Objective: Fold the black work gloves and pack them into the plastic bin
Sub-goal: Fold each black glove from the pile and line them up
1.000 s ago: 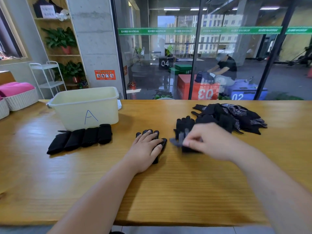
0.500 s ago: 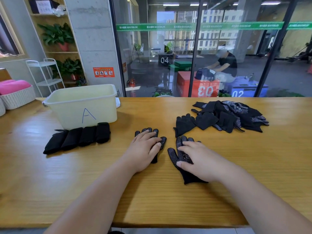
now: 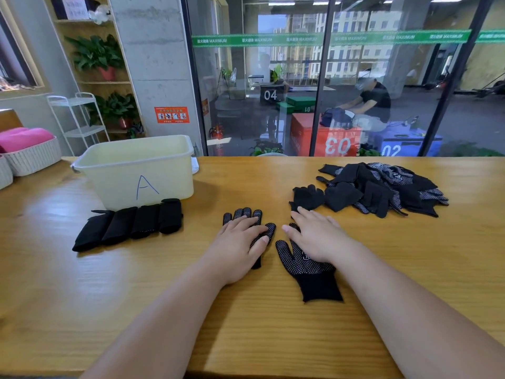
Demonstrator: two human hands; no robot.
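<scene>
A black dot-palmed knit glove [image 3: 308, 272] is lying flat to the right of the cream plastic bin [image 3: 136, 170] marked A, nearer the person, with the right hand [image 3: 317, 236] pressing straight fingers on it. A second dotted black glove [image 3: 269, 231] is lying beside it toward the bin, mostly hidden under the flat, straight-fingered left hand [image 3: 240, 242]. A row of folded black gloves [image 3: 131, 224] is sitting just before the bin; a loose pile of black gloves [image 3: 382, 187] is lying well to its right. The glossy wooden table [image 3: 246, 324] is carrying everything; behind the bin, a glass wall [image 3: 300, 77] is showing what seems a gym.
</scene>
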